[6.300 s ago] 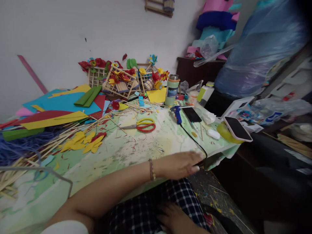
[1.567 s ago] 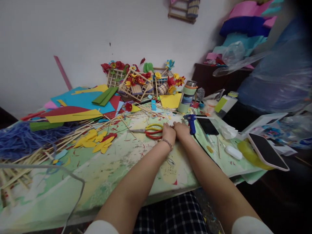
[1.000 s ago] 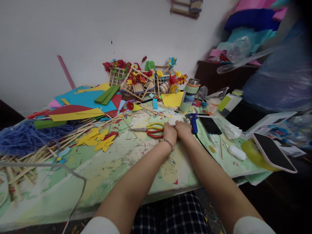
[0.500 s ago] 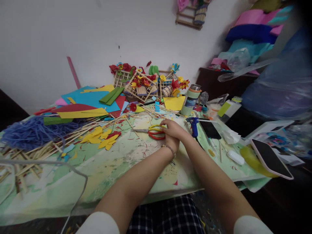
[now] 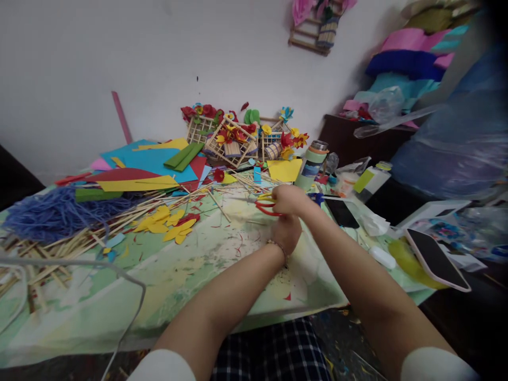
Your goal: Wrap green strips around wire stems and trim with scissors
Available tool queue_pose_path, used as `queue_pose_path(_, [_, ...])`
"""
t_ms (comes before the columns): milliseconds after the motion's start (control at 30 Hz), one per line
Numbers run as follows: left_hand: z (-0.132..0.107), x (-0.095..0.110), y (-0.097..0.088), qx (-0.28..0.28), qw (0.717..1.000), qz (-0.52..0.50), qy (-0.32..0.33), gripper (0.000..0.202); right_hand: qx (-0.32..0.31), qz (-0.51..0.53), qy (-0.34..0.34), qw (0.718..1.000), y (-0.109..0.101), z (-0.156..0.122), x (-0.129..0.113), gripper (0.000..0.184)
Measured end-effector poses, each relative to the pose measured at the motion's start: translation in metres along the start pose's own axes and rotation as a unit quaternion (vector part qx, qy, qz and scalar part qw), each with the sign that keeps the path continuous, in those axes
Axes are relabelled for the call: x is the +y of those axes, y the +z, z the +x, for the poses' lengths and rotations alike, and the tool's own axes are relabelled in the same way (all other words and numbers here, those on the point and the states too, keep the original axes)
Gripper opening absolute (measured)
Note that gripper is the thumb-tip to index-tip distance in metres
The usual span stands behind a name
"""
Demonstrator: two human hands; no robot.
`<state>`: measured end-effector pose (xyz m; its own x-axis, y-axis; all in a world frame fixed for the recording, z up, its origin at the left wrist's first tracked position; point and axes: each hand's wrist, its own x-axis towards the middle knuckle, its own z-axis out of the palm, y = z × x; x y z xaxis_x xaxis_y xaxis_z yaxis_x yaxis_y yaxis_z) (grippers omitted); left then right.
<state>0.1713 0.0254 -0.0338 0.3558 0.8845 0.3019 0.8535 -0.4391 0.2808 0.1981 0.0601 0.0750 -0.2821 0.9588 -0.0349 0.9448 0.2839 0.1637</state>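
My right hand [image 5: 290,200] is closed around the red and yellow scissors [image 5: 265,206] and holds them just above the table [image 5: 190,264]. My left hand [image 5: 286,234], with a bracelet at the wrist, is curled right below it on the table. I cannot see anything in its fingers. Yellow and red paper petals [image 5: 166,226] lie to the left of both hands. A blue glue gun [image 5: 318,199] lies just behind my right wrist, partly hidden.
Coloured paper sheets [image 5: 143,164], wooden sticks [image 5: 79,233], blue yarn [image 5: 47,211] at left. Stick frames with paper flowers [image 5: 234,135] stand by the wall. A tumbler [image 5: 313,164], a dark phone [image 5: 343,209] and another phone [image 5: 436,259] lie at right.
My right hand reached over my left onto the scissors and has lifted them off the table. My left hand drew back toward me a little.
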Motion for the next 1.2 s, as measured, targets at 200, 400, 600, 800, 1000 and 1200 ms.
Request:
queue_pose_path(200, [0.004,-0.005,0.006,-0.050,0.996,0.073,-0.030,0.044,0.173,0.502,0.004,0.847,-0.004,-0.077,0.043,0.032])
queue_pose_path(400, [0.006,-0.021,0.006,-0.097,0.992,0.075,-0.031,0.054,0.189,0.619,0.112,0.754,0.028,-0.119,0.033,0.045])
queue_pose_path(600, [0.005,-0.020,0.000,-0.112,0.989,0.076,-0.055,0.060,0.111,0.341,0.229,0.905,0.058,-0.128,0.040,0.051])
queue_pose_path(800, [-0.003,-0.021,-0.003,-0.096,0.991,0.071,-0.058,0.065,0.013,0.122,0.284,0.951,0.063,-0.121,0.034,0.058])
queue_pose_path(1000, [-0.006,-0.023,-0.002,-0.089,0.992,0.072,-0.057,0.069,-0.023,0.064,0.299,0.952,0.065,-0.105,0.030,0.053])
queue_pose_path(1200, [-0.005,-0.022,-0.002,-0.092,0.991,0.072,-0.065,0.071,-0.020,0.045,0.270,0.962,0.068,-0.105,0.027,0.051])
